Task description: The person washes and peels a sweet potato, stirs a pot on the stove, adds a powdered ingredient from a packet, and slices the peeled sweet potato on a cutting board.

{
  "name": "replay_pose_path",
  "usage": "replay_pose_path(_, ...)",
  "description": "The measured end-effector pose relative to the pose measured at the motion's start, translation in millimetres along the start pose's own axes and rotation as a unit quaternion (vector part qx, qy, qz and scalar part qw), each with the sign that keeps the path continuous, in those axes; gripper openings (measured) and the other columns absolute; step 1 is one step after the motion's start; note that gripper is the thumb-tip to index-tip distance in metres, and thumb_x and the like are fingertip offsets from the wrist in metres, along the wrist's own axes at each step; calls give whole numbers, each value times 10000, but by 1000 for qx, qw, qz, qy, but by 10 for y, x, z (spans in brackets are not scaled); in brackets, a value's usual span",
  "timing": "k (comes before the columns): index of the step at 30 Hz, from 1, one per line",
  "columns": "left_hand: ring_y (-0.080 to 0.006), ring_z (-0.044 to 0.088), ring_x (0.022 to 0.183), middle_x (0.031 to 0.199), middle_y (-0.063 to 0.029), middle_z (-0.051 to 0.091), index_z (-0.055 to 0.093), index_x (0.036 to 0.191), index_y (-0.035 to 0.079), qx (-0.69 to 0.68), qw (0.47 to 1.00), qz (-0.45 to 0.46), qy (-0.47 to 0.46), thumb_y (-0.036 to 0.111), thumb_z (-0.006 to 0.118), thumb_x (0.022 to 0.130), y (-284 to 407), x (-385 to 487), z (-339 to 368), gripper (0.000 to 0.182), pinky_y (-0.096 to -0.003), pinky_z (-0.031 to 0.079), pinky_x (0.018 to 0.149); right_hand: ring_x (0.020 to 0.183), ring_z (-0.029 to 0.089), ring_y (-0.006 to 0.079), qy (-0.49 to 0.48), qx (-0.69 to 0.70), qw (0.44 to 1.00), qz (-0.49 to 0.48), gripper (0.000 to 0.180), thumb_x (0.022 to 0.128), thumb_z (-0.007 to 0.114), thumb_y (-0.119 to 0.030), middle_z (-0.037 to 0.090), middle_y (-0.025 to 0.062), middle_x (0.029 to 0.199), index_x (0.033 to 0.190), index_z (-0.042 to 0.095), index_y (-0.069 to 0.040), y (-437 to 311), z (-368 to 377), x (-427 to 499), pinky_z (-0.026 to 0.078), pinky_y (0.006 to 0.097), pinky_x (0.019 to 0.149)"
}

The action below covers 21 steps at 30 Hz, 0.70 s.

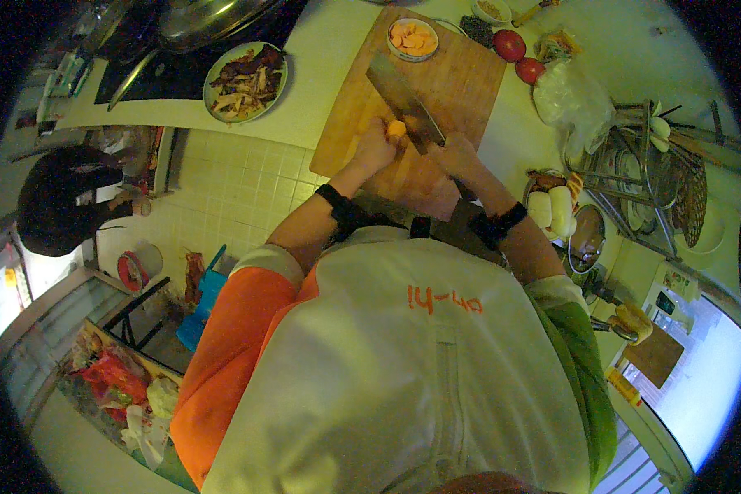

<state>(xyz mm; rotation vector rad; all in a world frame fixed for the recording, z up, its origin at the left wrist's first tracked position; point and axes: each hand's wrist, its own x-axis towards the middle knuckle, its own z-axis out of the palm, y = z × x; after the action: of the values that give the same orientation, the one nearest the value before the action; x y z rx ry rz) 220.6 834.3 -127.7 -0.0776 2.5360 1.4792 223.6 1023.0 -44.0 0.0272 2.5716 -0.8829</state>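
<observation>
On a wooden cutting board (pixel 469 80), my left hand (pixel 375 147) steadies a short orange piece of what looks like carrot (pixel 396 128). My right hand (pixel 456 159) grips a Chinese cleaver (pixel 401 92) by its handle, the broad blade slanting away to the upper left beside the carrot. Whether the edge touches the carrot cannot be made out. At the board's far end stands a small bowl (pixel 411 57) filled with orange slices (pixel 412 37).
Left of the board, a plate (pixel 208 92) of cut meat (pixel 247 86) sits near the cooktop (pixel 185 80). Two red round fruits or vegetables (pixel 509 46) and a plastic bag (pixel 571 99) lie right of it. A metal dish rack (pixel 630 167) stands farther right. Another person (pixel 62 197) is at far left.
</observation>
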Motion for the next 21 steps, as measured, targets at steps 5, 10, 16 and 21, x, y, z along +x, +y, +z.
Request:
replay_pose_path(5,-350,612,864,923,-209,628,552,1038,0,29,999,-28,-31,245,635,840,58,33,-191,326,-425,484,740,697,651,356,31,-58,997,29,445,788,607,-412,645,237,748,844,667,26,27,164,82,506,480,628)
replay_pose_path(10,-362,615,866,903,-207,639,604,977,8,21,998,-43,-36,232,631,819,-6,114,-300,276,-433,480,753,772,627,364,89,-28,994,-57,408,815,601,-360,632,240,843,975,637,14,9,43,-136,492,461,691)
replay_pose_path(16,-347,621,831,878,-220,644,665,892,13,96,991,13,-89,247,605,793,190,59,-565,260,-424,478,718,1026,558,347,-2,-22,996,-83,499,859,588,-271,580,231,1113,1258,469,4,-193,-165,-279,448,423,874)
replay_pose_path(21,-249,600,657,710,-126,640,676,861,46,95,984,107,106,246,629,771,377,-305,-939,224,-395,467,577,949,568,330,57,-49,964,-256,505,891,593,-291,587,204,1108,1274,450,5,-93,-128,-168,463,421,827)
